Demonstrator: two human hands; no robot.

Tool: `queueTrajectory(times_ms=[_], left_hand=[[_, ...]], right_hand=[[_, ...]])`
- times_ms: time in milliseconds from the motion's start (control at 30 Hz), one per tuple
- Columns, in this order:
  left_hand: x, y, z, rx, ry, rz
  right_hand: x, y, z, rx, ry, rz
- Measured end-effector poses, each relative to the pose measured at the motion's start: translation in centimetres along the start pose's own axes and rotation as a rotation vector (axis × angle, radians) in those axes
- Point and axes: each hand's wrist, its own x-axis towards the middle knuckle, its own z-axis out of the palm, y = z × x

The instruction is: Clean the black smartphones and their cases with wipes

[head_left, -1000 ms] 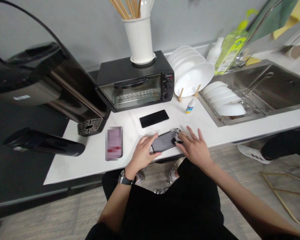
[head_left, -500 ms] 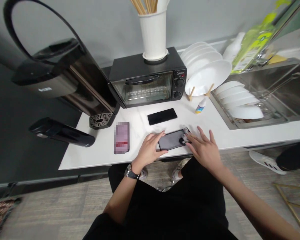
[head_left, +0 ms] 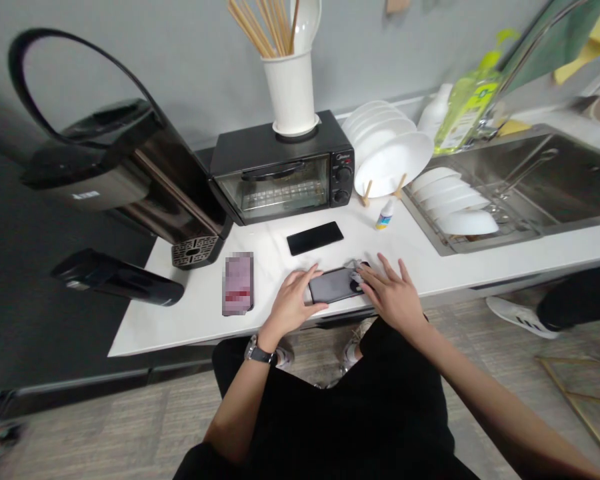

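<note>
Hardly anything on the counter (head_left: 180,327) has been shifted since half a second earlier; only the camera's view has been swung slightly. The grey phone (head_left: 331,285) is laid flat near the front edge, with a black handset (head_left: 315,238) lying a little beyond it. Its left end is clasped at the long edges between the thumb and fingers of the left hand (head_left: 290,303). Over its right end, a crumpled grey piece (head_left: 356,267) is partly covered by the right hand (head_left: 393,297); whether it is pinched or merely pressed cannot be told. Judged by its look, the phone should be found light, stiff, slick and easily cracked; it is best held by its long edges.
</note>
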Motion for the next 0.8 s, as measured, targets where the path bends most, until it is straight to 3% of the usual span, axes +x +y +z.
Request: queueTrajectory(times_ms=[67,133,233,300,367,433,567,667,800], left_hand=[[0.3,0.0,0.2,0.007,-0.003,0.01],[0.4,-0.3,0.3,0.013,-0.007,0.026],[0.1,-0.8,0.3,0.033,-0.001,0.044],[-0.3,-1.0,0.2,0.065,0.015,0.034],[-0.6,-0.9,0.2,0.095,0.023,0.021],[-0.6,-0.7,0.3,0.102,0.025,0.022],[-0.1,-0.3,0.6,0.086,0.036,0.02],[0.2,-0.3,0.6,0.073,0.025,0.017],[0.0,-0.6,0.3,0.009,-0.003,-0.005]], right_hand=[[0.2,-0.6,0.3,-0.009,0.032,0.056],[0.9,-3.5,1.5,0.063,0.022,0.037],[2.0,-8.7,3.1,0.229,-0.04,-0.089],[2.1,-10.1,3.2,0.272,-0.066,-0.146],[1.6,-8.9,2.5,0.252,-0.09,-0.191],[0.7,-5.8,1.3,0.19,-0.105,-0.214],[-0.2,-0.5,-0.6,-0.009,-0.034,-0.058],[0.4,-1.9,0.1,-0.023,-0.007,0.015],[1.5,-6.0,1.9,0.168,-0.095,-0.171]])
